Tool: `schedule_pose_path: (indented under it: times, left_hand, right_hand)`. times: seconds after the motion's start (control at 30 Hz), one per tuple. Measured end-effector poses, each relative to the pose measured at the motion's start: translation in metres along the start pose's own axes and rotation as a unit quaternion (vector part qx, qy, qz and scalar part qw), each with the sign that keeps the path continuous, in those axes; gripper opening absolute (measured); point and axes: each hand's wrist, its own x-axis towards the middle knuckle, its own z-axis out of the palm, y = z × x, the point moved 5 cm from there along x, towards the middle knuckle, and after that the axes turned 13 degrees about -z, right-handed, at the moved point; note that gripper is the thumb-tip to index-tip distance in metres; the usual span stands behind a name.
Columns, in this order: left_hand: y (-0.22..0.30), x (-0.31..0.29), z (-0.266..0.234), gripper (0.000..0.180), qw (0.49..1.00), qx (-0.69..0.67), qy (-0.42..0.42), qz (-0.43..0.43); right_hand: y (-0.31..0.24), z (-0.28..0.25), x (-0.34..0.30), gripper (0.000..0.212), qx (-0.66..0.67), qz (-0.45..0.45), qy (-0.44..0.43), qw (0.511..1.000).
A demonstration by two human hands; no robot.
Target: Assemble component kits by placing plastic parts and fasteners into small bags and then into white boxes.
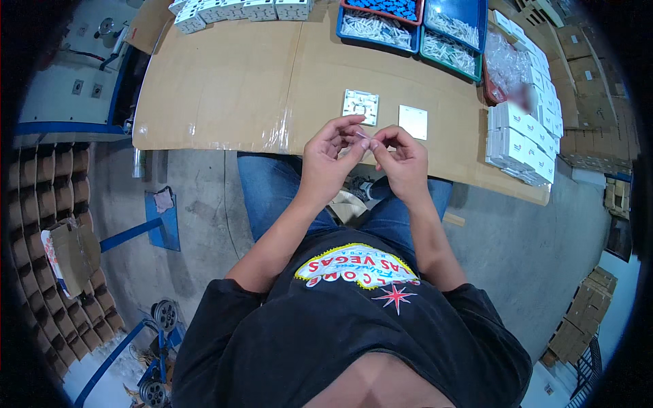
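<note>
Cardboard [224, 88] spread across my feed, where the left hand [326, 158] and right hand [406, 163] pinched a small pale piece [362, 134], partly hidden between them. Just beyond lay a white frame [360, 105] and flat white plate [413, 122]; farther, filled trays [375, 45]; rightward, stacked white packs [520, 139].

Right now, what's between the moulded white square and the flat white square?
Head view: bare cardboard lies between the moulded square and the flat square.

A black short-sleeved T-shirt [286, 333] is showing a white, yellow-edged print [357, 265] with red and blue lettering [377, 266]; a red star [394, 297] is sitting beside it; blue jeans [266, 187] are showing beneath.
</note>
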Motion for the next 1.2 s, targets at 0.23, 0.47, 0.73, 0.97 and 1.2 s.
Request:
schedule_pose_path:
  times: [0.23, 0.47, 0.73, 0.97, 1.2]
  left_hand:
    - [-0.009, 0.004, -0.004, 0.029, 1.0, 0.004, 0.001, -0.019]
    - [-0.025, 0.001, -0.027, 0.022, 0.985, 0.153, -0.031, -0.074]
    - [-0.089, 0.013, -0.056, 0.029, 0.988, 0.1, 0.012, -0.119]
    - [-0.104, 0.041, -0.055, 0.029, 0.961, 0.126, -0.051, -0.241]
    - [-0.084, 0.095, -0.053, 0.017, 0.98, 0.181, 0.044, -0.076]
  right_hand:
    - [0.006, -0.004, -0.001, 0.008, -0.008, 0.014, -0.007, 1.0]
    - [0.022, -0.012, -0.005, 0.012, -0.038, 0.091, -0.137, 0.986]
    - [0.049, -0.015, -0.01, 0.016, -0.155, 0.13, -0.263, 0.943]
    - [0.058, -0.029, 0.012, 0.015, -0.224, 0.017, -0.145, 0.964]
    - [0.102, -0.038, 0.048, 0.015, -0.236, -0.067, -0.087, 0.966]
